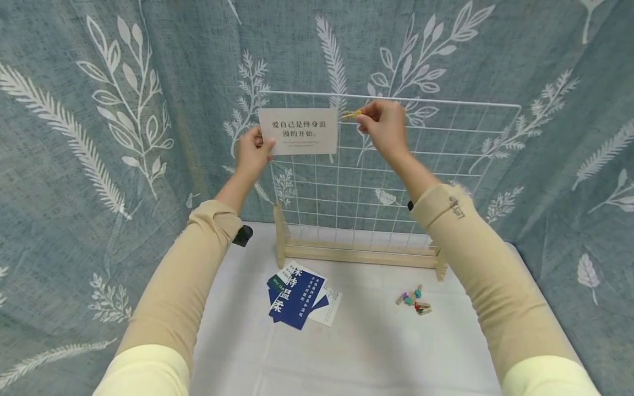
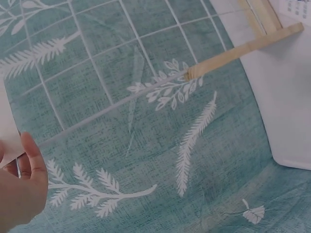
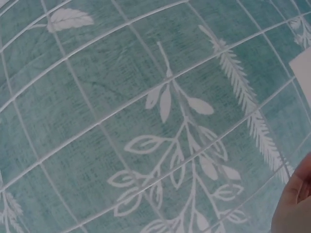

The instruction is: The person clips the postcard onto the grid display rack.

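My left hand (image 1: 253, 151) pinches a white card (image 1: 299, 144) with printed text by its lower left corner. The card stands against the upper left of a white wire grid (image 1: 376, 159). In the left wrist view the left hand (image 2: 24, 189) holds the card's edge (image 2: 7, 131) between thumb and fingers. My right hand (image 1: 386, 125) pinches a yellow clothespin (image 1: 353, 115), its tip pointing at the card's right edge. Only part of the right hand (image 3: 294, 204) shows in the right wrist view, where the clothespin is out of sight.
The grid stands in a wooden base (image 1: 346, 254) on a white table (image 1: 366, 341). Several printed cards, a dark blue card (image 1: 304, 300) on top, lie overlapping at the front left. Small colored clothespins (image 1: 415, 301) lie toward the right. A leaf-patterned curtain (image 1: 198, 66) hangs behind.
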`<action>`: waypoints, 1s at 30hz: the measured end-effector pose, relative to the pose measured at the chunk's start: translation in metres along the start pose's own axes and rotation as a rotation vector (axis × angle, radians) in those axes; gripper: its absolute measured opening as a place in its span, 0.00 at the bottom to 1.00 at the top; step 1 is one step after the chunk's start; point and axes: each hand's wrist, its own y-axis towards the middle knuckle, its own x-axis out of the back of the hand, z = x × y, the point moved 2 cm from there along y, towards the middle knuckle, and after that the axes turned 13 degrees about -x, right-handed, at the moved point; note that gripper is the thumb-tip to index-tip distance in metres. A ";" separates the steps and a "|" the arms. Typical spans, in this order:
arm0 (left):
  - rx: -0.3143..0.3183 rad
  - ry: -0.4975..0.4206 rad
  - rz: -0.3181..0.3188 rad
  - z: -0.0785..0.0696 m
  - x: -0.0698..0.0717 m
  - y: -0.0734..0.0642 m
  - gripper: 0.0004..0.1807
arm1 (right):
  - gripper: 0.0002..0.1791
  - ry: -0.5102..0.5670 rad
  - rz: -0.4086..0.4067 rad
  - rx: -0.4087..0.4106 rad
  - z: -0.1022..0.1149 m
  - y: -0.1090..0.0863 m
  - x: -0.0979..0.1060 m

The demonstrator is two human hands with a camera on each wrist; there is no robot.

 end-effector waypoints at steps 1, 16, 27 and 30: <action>0.006 0.001 -0.005 -0.001 0.000 0.001 0.16 | 0.05 0.001 -0.010 -0.004 0.000 0.000 -0.001; 0.057 -0.029 0.007 -0.005 -0.004 0.007 0.16 | 0.07 0.165 -0.063 -0.080 -0.001 0.006 -0.012; 0.060 0.008 -0.046 -0.012 -0.015 0.012 0.16 | 0.10 0.129 -0.051 -0.105 0.004 0.006 -0.021; 0.076 0.020 -0.074 -0.012 -0.017 0.012 0.16 | 0.11 0.098 -0.079 -0.111 0.004 0.005 -0.024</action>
